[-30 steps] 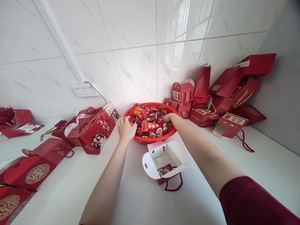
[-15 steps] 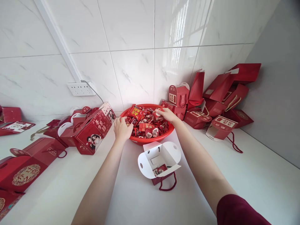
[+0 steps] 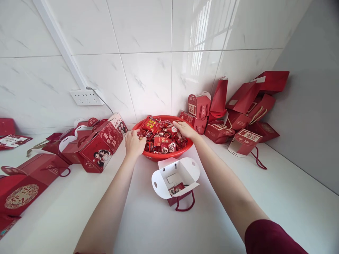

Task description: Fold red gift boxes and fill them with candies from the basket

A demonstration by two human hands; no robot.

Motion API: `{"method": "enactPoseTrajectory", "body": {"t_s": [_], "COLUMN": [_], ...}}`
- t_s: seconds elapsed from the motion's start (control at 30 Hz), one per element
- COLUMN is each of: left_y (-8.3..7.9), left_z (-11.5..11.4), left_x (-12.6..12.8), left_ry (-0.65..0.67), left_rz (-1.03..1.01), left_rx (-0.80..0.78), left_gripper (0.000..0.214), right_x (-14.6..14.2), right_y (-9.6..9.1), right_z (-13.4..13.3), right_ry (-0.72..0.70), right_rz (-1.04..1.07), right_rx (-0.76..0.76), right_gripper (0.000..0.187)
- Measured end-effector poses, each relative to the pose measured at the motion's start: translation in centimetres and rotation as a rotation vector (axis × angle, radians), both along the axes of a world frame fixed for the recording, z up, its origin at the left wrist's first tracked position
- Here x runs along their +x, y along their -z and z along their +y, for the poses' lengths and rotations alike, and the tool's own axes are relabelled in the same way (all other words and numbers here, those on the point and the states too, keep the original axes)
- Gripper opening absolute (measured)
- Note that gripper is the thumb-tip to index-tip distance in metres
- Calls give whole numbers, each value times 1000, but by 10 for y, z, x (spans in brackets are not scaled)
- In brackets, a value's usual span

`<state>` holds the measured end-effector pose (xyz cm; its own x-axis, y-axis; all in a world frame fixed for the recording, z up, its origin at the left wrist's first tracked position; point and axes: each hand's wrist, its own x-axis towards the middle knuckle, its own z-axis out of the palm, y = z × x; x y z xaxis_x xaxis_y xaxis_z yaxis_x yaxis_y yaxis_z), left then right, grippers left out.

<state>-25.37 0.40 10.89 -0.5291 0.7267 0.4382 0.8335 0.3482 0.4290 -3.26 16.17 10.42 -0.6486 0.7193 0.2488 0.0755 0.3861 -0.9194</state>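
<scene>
Basin (image 3: pixel 156 156): sitting ahead, 12 o'clock.
Open box (image 3: pixel 182 174): standing at basin's 5 o'clock.
Left hand (image 3: pixel 135 143): resting at basin's 9 o'clock, grasp unclear.
Right hand (image 3: pixel 185 129): dipping inside at 2 o'clock, grasp unclear.
Packets (image 3: pixel 161 141): lying between hands.

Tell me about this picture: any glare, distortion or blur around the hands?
Head view: striped glare on the wall tiles, clear of the red basin; head view: wide-angle stretch skews the box at the left edge; head view: left hand and right hand look fairly sharp, but small print on the packets is unreadable.
</scene>
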Motion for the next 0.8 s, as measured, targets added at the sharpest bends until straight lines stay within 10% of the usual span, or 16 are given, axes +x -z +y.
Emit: {"method": "enactPoseTrajectory", "body": {"t_s": [0.17, 0.4, 0.57, 0.8], "left_y": [-13, -48, -61, -42], "left_z": [-16, -69, -101, -110], "left_x": [22, 85, 104, 119], "left_ry": [107, 912, 980, 991], "left_rz": [95, -98, -157, -51], "left_rx": [86, -153, -337, -520], "left_gripper": [46, 31, 24, 55], "right_x": [20, 70, 113, 132], "right_y": [-9, -57, -87, -97], "right_z": [-35, -98, -135, -156], "right_ry": [199, -135, -326, -238], "right_rz": [274, 159, 4, -100], "right_rx": [-44, -70, 104, 275], "right_gripper": [55, 37, 27, 21]}}
